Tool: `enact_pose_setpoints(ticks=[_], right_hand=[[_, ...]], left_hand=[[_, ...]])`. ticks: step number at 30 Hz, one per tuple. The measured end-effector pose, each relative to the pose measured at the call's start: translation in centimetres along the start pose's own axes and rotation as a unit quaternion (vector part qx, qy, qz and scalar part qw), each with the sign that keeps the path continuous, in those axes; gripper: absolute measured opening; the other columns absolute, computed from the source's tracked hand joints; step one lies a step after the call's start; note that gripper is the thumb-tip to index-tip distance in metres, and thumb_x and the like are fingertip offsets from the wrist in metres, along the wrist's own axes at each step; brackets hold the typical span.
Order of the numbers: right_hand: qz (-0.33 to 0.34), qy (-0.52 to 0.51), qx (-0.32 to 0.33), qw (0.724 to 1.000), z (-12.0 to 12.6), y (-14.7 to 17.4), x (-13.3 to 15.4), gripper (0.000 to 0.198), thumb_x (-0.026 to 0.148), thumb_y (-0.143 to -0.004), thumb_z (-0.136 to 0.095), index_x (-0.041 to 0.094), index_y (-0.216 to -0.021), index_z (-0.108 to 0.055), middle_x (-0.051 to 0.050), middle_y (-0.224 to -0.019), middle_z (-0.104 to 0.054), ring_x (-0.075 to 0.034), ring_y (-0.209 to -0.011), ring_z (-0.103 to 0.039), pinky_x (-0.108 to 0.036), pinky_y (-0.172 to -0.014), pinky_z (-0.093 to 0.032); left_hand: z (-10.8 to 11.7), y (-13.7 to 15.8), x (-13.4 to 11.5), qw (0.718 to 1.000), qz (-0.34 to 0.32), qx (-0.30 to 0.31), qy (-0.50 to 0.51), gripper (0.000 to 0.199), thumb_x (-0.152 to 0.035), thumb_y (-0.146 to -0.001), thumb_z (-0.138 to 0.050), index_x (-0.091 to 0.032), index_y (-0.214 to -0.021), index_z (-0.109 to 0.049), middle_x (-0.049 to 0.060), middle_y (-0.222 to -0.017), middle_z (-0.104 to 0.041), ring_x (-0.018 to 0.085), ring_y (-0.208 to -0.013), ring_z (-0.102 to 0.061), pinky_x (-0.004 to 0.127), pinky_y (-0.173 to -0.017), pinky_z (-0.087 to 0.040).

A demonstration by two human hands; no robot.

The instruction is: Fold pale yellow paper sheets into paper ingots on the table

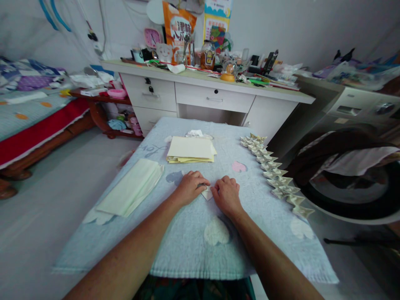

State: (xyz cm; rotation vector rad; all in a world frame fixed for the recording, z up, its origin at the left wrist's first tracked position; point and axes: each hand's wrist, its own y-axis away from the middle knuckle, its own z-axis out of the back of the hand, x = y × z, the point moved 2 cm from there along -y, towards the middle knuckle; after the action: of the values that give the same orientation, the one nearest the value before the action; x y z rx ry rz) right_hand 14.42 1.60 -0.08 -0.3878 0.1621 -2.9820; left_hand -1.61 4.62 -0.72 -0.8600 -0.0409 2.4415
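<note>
Between my hands a small folded piece of pale paper (pixel 207 193) lies on the cloth-covered table, its pointed end toward me. My left hand (pixel 192 186) has its fingers closed on the paper's left side. From the right, my right hand (pixel 227 193) grips the other side with curled fingers. Parts of the paper are hidden under the fingertips. Beyond the hands sits a stack of cream paper sheets (pixel 190 148). To the left is a larger folded pile of pale green paper (pixel 131 187). Along the right edge runs a row of several folded paper pieces (pixel 275 173).
A light blue patterned cloth (pixel 187 246) covers the table. Behind stands a white desk (pixel 215 102) crowded with a jar (pixel 208 55), an orange bag (pixel 178 31) and clutter. A washing machine (pixel 353 108) is at the right, a bed (pixel 40 121) at the left.
</note>
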Motion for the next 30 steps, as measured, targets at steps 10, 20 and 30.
enact_pose_setpoints(ticks=[10, 20, 30], right_hand=[[0.007, 0.005, -0.010, 1.000, 0.2, 0.3, 0.4, 0.028, 0.046, -0.088, -0.052, 0.020, -0.082, -0.060, -0.008, -0.093, -0.054, -0.024, -0.091, -0.044, -0.035, -0.076, -0.030], [-0.017, 0.017, -0.012, 1.000, 0.2, 0.3, 0.4, 0.029, 0.047, -0.084, -0.055, 0.019, -0.091, -0.058, -0.009, -0.099, -0.051, -0.025, -0.095, -0.044, -0.036, -0.078, -0.031], [-0.031, -0.005, 0.001, 1.000, 0.4, 0.4, -0.8, 0.014, 0.028, -0.082, -0.056, 0.022, -0.094, -0.057, -0.007, -0.104, -0.051, -0.024, -0.095, -0.043, -0.035, -0.078, -0.030]], left_hand=[[-0.3, -0.1, 0.1, 1.000, 0.008, -0.006, -0.013, 0.019, -0.023, -0.084, -0.057, -0.026, -0.096, -0.072, 0.003, -0.091, -0.062, 0.019, -0.091, -0.054, 0.032, -0.085, -0.039], [-0.4, 0.0, 0.0, 0.999, 0.010, 0.002, -0.033, 0.021, -0.022, -0.085, -0.055, -0.027, -0.098, -0.070, 0.003, -0.094, -0.061, 0.020, -0.093, -0.053, 0.033, -0.087, -0.039], [-0.3, -0.1, -0.1, 0.999, 0.020, 0.012, -0.039, 0.023, -0.021, -0.083, -0.055, -0.027, -0.099, -0.069, 0.003, -0.094, -0.061, 0.020, -0.094, -0.053, 0.033, -0.088, -0.038]])
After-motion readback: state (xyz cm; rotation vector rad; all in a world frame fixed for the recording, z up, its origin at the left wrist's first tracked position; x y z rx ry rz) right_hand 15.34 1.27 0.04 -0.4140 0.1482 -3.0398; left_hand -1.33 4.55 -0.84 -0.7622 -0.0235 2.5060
